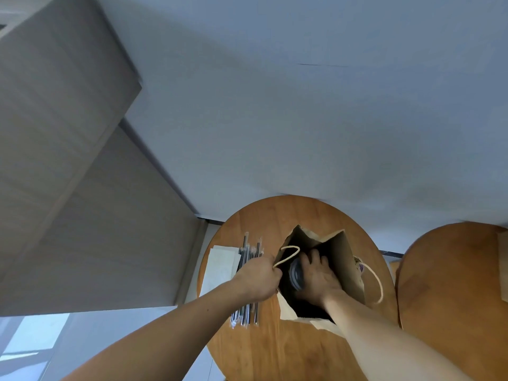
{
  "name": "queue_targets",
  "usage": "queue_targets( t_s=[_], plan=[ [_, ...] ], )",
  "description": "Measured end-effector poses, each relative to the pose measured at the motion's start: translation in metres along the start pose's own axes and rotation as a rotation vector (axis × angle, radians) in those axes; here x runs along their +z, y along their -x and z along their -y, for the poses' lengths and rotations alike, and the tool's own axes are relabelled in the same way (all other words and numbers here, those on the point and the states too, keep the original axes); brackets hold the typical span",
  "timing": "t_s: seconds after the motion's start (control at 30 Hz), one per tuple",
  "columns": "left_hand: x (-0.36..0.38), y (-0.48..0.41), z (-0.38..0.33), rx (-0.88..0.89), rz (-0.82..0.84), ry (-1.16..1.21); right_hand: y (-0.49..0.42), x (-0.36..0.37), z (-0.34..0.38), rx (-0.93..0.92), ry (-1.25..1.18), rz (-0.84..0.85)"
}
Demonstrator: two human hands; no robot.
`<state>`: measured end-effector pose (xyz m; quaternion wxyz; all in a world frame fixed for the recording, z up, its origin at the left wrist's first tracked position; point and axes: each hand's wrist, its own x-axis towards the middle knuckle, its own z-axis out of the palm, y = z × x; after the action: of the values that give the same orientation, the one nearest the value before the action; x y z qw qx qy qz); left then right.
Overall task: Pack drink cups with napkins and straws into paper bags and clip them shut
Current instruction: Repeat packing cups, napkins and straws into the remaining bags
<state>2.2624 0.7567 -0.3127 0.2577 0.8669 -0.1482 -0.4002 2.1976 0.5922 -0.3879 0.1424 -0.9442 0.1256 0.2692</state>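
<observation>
Up close, I see two bare forearms reaching in over one round wooden desk (pixel 275 350). The left hand (pixel 259 279) has its grip curled tight, pinching the left rim of the single brown paper bag (pixel 343 259) beside a looped cord handle (pixel 287 255); I count a second handle (pixel 375 281) hanging off the bag's right side. The right hand (pixel 319 276) is sunk into the open mouth, its grip curved over the dark round lid of one cup (pixel 296 273), whose body is lost in shadow. Left of the bag lies a bundle of clear-wrapped dark straws (pixel 250 251), too blurred to count and partly under the wrist, beside pale flat napkins (pixel 220 268). A second wooden desk (pixel 453 284) is cut off at right. Beyond stand a plain grey wall (pixel 302 105) and a beige cabinet (pixel 68 160).
</observation>
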Motion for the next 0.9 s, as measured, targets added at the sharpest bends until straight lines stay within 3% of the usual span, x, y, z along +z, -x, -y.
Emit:
queue_targets(
  t_s=[0.53, 0.73, 0.9],
  plan=[
    [-0.001, 0.001, 0.004, -0.006, -0.014, -0.027, -0.002, 0.025, 0.0, -0.033, 0.123, 0.042],
    [-0.016, 0.003, -0.004, 0.078, 0.13, -0.055, 0.008, -0.007, 0.01, 0.033, 0.023, 0.085],
    [-0.042, -0.001, -0.016, 0.165, 0.178, -0.071, 0.024, -0.067, 0.012, 0.018, -0.119, -0.029]
  ],
)
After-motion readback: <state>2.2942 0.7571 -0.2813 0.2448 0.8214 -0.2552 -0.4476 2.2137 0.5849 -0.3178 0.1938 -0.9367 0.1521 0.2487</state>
